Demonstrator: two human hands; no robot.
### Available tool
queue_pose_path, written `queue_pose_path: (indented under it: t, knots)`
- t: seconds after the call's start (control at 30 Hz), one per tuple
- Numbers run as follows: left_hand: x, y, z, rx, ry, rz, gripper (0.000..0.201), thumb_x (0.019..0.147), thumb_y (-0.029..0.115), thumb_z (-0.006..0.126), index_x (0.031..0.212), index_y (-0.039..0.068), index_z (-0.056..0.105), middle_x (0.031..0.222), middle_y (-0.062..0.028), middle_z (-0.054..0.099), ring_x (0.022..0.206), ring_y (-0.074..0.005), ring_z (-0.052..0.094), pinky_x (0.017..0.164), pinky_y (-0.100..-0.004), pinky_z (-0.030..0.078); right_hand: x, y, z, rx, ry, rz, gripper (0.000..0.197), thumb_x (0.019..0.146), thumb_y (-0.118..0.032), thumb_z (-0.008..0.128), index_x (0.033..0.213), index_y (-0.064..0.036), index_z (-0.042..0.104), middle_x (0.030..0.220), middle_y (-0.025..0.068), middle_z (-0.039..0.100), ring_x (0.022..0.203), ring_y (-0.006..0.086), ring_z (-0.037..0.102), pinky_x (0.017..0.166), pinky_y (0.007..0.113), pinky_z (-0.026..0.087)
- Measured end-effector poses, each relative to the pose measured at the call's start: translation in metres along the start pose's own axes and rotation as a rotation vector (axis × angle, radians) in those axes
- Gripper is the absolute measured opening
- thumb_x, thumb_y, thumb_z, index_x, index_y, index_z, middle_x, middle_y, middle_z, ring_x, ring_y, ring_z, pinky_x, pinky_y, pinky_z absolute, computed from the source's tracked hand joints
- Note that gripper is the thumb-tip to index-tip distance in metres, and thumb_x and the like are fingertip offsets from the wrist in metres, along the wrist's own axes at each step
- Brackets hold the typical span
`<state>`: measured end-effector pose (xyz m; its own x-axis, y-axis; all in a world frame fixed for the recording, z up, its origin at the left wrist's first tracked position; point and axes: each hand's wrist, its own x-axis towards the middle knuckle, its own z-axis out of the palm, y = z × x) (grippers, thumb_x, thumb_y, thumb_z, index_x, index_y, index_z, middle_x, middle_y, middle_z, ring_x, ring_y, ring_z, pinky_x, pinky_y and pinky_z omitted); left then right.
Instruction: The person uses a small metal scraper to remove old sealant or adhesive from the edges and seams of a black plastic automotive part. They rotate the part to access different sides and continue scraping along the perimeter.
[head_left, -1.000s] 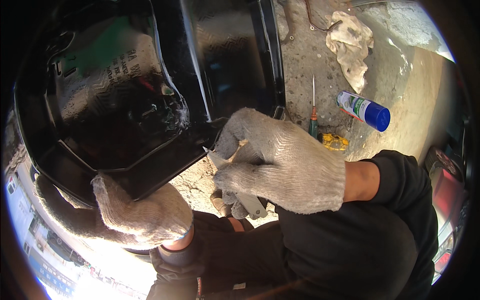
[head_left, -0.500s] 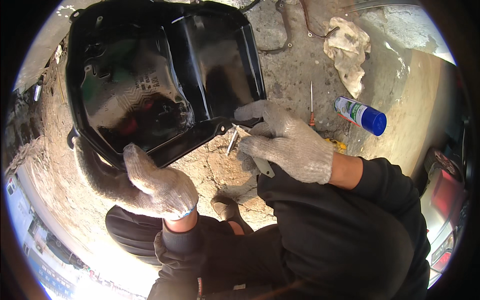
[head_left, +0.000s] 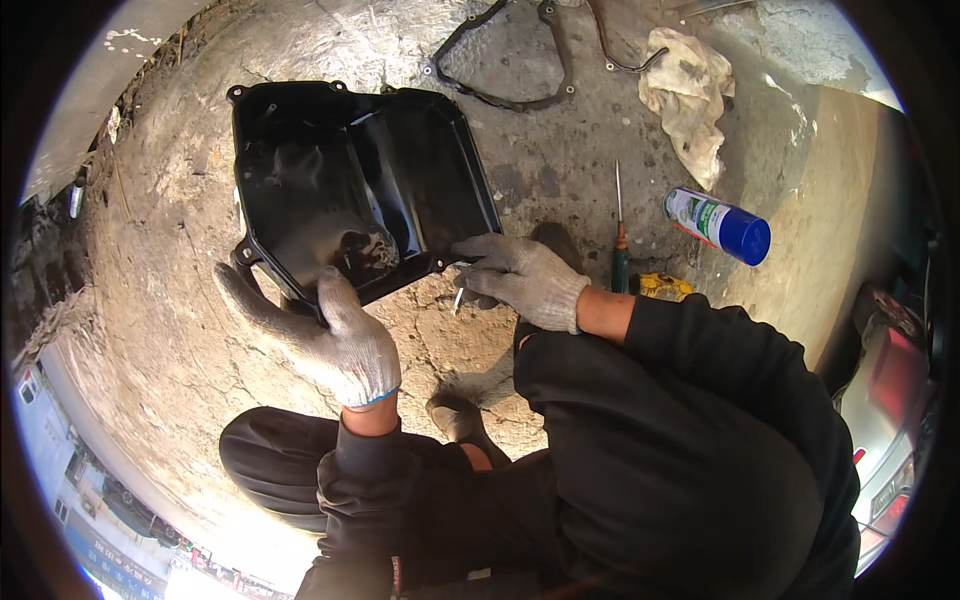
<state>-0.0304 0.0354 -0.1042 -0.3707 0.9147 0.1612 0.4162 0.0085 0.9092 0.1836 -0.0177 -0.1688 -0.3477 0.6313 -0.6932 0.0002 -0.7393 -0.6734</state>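
A black metal oil pan with bolt holes along its flange is held up over the floor, its hollow side facing me. My left hand, in a grey-white knit glove, grips the near left corner, thumb over the rim and fingers around the outside. At the near right corner, my gloved right hand has its fingers closed at the rim. A small pale strip shows just below those fingers; whether they hold it I cannot tell. The flat metal blade seen earlier in this hand is hidden now.
A dark gasket lies on the concrete beyond the pan. To the right are a stained rag, a screwdriver, a blue-capped spray can and a yellow object. A parked car stands at the far right.
The oil pan has moved away from me and looks smaller, uncovering more of the gasket. Both hands have gone with it. The flat blade in my right hand has dropped out of sight.
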Motion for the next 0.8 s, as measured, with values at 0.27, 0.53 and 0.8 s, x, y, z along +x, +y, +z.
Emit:
queue_pose_path:
  t: [0.27, 0.53, 0.8]
  knots:
    - [0.014, 0.031, -0.041, -0.19, -0.339, -0.634, 0.097, 0.097, 0.0, 0.073, 0.179, 0.008, 0.021, 0.144, -0.015, 0.063, 0.122, -0.0201, 0.063, 0.104, -0.0342, 0.055, -0.005, 0.003, -0.025, -0.328, 0.021, 0.017, 0.039, 0.113, -0.017, 0.065, 0.148, 0.0005, 0.067, 0.133, 0.0185, 0.079, 0.117, 0.025, 0.079, 0.103, 0.036, 0.062]
    - [0.049, 0.007, -0.057, -0.137, -0.522, -0.781, 0.074, 0.1, 0.005, 0.07, 0.168, 0.002, 0.042, 0.141, -0.0141, 0.069, 0.122, -0.0214, 0.069, 0.108, -0.0328, 0.056, -0.002, 0.004, -0.039, -0.549, 0.005, -0.116, 0.037, 0.109, -0.024, 0.067, 0.14, -0.0048, 0.073, 0.131, 0.0184, 0.08, 0.122, 0.0341, 0.077, 0.107, 0.042, 0.059]
    - [0.012, 0.025, -0.084, -0.232, -0.301, -0.533, 0.066, 0.093, -0.001, 0.058, 0.158, 0.0, 0.054, 0.131, -0.0129, 0.07, 0.112, -0.0225, 0.07, 0.1, -0.0313, 0.058, -0.047, -0.086, -0.05, -0.569, 0.166, 0.131, 0.048, 0.103, -0.047, 0.079, 0.115, -0.0005, 0.077, 0.1, 0.0157, 0.076, 0.093, 0.0212, 0.072, 0.084, 0.038, 0.058]
